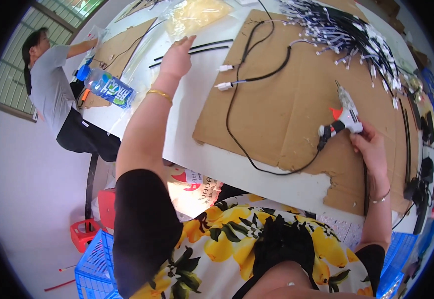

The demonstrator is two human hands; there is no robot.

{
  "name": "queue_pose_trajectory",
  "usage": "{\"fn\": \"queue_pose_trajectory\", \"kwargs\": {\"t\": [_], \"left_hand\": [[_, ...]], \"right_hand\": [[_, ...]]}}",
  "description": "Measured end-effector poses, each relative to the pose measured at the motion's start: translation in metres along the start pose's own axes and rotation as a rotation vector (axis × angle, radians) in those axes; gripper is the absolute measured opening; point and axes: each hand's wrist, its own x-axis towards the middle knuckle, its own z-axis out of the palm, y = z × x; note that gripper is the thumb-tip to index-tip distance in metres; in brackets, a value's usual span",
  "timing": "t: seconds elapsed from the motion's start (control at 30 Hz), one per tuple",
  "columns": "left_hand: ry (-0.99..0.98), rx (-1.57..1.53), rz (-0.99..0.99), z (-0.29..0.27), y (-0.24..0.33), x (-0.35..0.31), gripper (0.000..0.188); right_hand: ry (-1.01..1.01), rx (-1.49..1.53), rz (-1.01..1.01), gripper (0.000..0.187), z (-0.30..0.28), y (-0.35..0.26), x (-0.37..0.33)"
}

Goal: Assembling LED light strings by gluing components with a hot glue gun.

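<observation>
My left hand (pixel 177 59) reaches over the white table with its fingers stretched out, holding nothing I can see. Just beyond its fingertips lies a clear plastic bag of pale yellow pieces (pixel 197 17). Two thin black tubes (pixel 209 48) lie beside that hand. On the right, my right hand (pixel 370 144) has its thumb and fingers closed at the rear end of a white and grey hot glue gun (pixel 346 112) with an orange trigger. The gun's nozzle points away from me over a cardboard sheet (pixel 276 114). Its black cord loops across the cardboard.
Two black-sleeved cables with white connectors (pixel 224 85) lie on the cardboard; a bundle of similar cables (pixel 356 37) fills the far right. A plastic bottle with a blue cap (pixel 108 88) lies at left. Another person (pixel 52 84) works there. Blue crates (pixel 95 266) stand below.
</observation>
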Motion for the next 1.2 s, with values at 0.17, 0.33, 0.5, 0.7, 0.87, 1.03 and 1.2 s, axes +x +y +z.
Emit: {"fn": "queue_pose_trajectory", "kwargs": {"t": [0.17, 0.33, 0.5, 0.7, 0.87, 1.03, 1.2], "left_hand": [[-0.265, 0.229, 0.016, 0.015, -0.013, 0.009, 0.055], [-0.245, 0.232, 0.059, 0.019, -0.013, 0.016, 0.037], [-0.267, 0.129, -0.014, 0.030, -0.026, 0.027, 0.015], [-0.236, 0.192, 0.064, 0.030, -0.030, 0.020, 0.018], [-0.059, 0.224, 0.042, 0.001, -0.001, 0.026, 0.019], [0.087, -0.493, 0.128, -0.065, 0.104, 0.055, 0.026], [-0.178, -1.499, 0.175, -0.099, 0.313, 0.019, 0.024]], "right_hand": [[0.055, -0.231, -0.084, 0.043, 0.007, 0.006, -0.005], [0.113, -0.525, -0.221, 0.041, 0.011, -0.005, -0.012], [0.167, -0.778, -0.459, 0.035, 0.013, -0.012, -0.014], [0.096, -0.804, -0.448, 0.037, 0.001, -0.008, -0.012], [0.172, -0.751, -0.429, 0.033, -0.007, -0.014, -0.019], [0.252, -0.662, -0.595, 0.044, -0.012, -0.021, -0.021], [0.256, -0.452, -0.755, 0.046, -0.011, -0.034, -0.021]]}}
